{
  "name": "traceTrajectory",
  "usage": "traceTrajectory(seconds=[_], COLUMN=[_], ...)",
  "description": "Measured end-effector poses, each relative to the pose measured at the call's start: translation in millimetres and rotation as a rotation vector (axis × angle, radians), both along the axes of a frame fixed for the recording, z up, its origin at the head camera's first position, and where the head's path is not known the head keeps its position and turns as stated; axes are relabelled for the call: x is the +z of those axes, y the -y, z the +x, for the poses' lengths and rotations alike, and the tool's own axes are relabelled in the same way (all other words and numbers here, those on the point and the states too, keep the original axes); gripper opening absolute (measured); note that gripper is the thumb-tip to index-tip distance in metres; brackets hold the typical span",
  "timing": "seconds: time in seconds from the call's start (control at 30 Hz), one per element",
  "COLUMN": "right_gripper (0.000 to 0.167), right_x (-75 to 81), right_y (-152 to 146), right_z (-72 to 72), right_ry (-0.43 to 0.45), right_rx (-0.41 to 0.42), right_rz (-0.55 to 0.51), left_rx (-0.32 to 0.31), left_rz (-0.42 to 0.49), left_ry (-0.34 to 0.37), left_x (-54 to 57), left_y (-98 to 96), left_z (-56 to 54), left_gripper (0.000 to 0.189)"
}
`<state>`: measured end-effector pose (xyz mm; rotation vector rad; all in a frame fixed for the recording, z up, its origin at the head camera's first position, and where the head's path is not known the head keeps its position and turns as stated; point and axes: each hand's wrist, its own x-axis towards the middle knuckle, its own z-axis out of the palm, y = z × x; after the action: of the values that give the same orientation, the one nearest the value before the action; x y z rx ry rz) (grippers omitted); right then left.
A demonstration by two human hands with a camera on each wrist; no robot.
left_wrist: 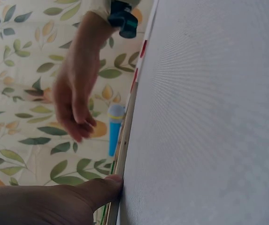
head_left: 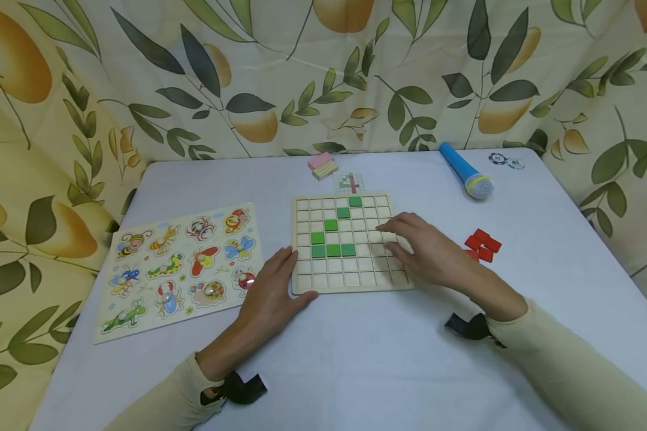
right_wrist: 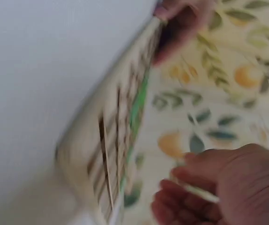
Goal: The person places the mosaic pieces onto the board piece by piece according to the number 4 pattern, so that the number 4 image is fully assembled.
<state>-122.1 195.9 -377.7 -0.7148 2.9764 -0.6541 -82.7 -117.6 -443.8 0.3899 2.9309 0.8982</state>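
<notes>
A wooden grid board (head_left: 350,281) lies on the table with several green square tiles (head_left: 333,250) in its cells. At its lower left corner my left hand (head_left: 269,281) rests, fingers along the left side and thumb by the near edge. In the left wrist view its thumb (left_wrist: 96,191) touches the board's rim. My right hand (head_left: 428,248) hovers over the board's right part, thumb and fingers apart. I see no tile between them in the head view; the right wrist view is blurred. Several red tiles (head_left: 485,239) lie right of that hand.
A puzzle board with insect pictures (head_left: 183,269) lies at the left. Behind the grid are a small pattern card (head_left: 348,182) and pink and yellow blocks (head_left: 323,164). A blue microphone (head_left: 463,170) and two round chips (head_left: 507,160) lie at the back right.
</notes>
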Motion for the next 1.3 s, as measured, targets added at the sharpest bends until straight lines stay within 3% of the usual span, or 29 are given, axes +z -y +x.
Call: traceTrajectory(seconds=[0.17, 0.27, 0.33, 0.47, 0.57, 0.7, 0.8, 0.93, 1.07, 1.3], right_gripper=[0.039, 0.04, 0.039, 0.04, 0.043, 0.045, 0.052, 0.058, 0.051, 0.045], right_x=[16.5, 19.0, 16.8, 1.9, -17.4, -41.8, -53.5, -60.3, -61.9, -63.9], right_y=[-56, -95, -122, -167, -190, -206, -208, -209, -209, -208], right_z=[19.9, 28.7, 33.4, 38.6, 38.7, 33.9, 30.4, 30.2, 31.6, 32.4], right_ry=[-0.197, -0.253, -0.233, -0.115, -0.017, 0.09, 0.162, 0.169, 0.126, 0.132], right_rx=[-0.104, -0.175, -0.259, -0.492, -0.58, -0.61, -0.621, -0.561, -0.511, -0.456], right_rz=[-0.174, -0.333, -0.452, -0.64, -0.741, -0.647, -0.423, -0.259, -0.237, -0.242], left_rx=[0.002, 0.006, 0.007, 0.011, 0.015, 0.014, 0.014, 0.013, 0.012, 0.007], left_rz=[-0.005, -0.005, -0.002, -0.001, 0.001, 0.006, 0.011, 0.016, 0.015, 0.01], left_ry=[0.005, 0.004, 0.002, 0.02, 0.032, 0.038, 0.039, 0.041, 0.029, 0.004], left_x=[0.2, 0.5, 0.6, 0.3, -0.2, -0.4, 0.3, 1.5, 2.5, 1.5], left_y=[-0.8, -0.9, -0.7, 0.0, 1.3, 3.0, 3.6, 3.0, 1.6, -1.2], left_z=[-0.1, 0.4, 0.8, 1.2, 1.6, 1.9, 2.1, 2.0, 2.0, 2.1], left_gripper=[0.094, 0.094, 0.094, 0.094, 0.094, 0.094, 0.094, 0.094, 0.095, 0.093])
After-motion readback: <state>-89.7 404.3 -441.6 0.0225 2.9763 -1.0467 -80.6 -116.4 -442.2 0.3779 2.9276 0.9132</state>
